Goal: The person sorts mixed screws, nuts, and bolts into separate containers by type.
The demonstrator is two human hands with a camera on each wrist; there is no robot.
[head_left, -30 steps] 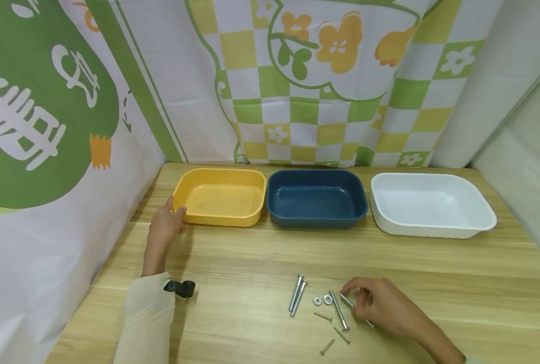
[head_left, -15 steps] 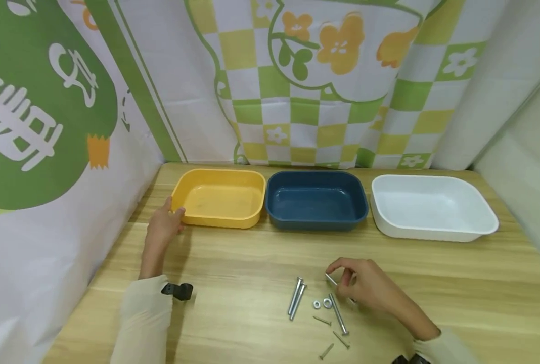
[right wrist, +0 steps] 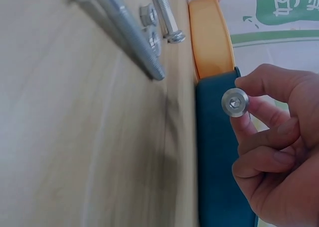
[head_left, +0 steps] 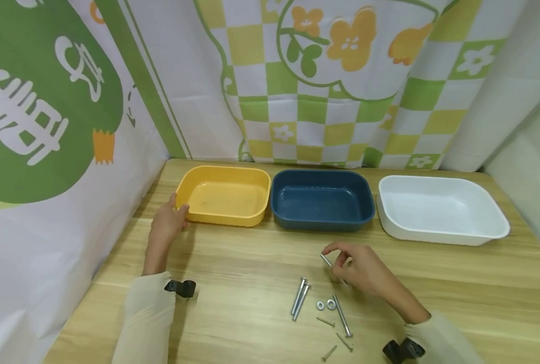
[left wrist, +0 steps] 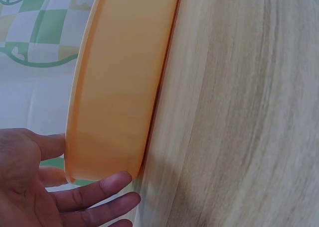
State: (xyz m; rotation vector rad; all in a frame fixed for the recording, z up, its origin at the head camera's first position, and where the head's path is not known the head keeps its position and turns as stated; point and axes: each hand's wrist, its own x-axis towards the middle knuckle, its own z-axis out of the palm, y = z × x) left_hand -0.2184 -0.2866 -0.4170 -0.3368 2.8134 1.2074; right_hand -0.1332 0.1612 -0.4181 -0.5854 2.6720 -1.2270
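My right hand [head_left: 363,268] pinches a silver bolt [head_left: 326,260] between thumb and fingertips, lifted above the table in front of the blue tray [head_left: 322,225]. In the right wrist view the round bolt head [right wrist: 234,103] with its hex socket faces the camera. My left hand [head_left: 167,222] holds the near left corner of the yellow tray [head_left: 224,221]; in the left wrist view the thumb and a finger meet its rim, other fingers extending below. On the table lie a pair of bolts [head_left: 299,301], another bolt [head_left: 342,316], two nuts [head_left: 331,304] and small screws [head_left: 326,321].
A white tray [head_left: 447,236] stands at the right of the row, a small gap from the blue one. Behind the trays hangs a patterned cloth [head_left: 297,131]. The wooden table [head_left: 233,303] extends in front of them.
My right hand has carried the bolt forward and left, away from the loose hardware toward the blue tray. My left hand keeps its place on the yellow tray.
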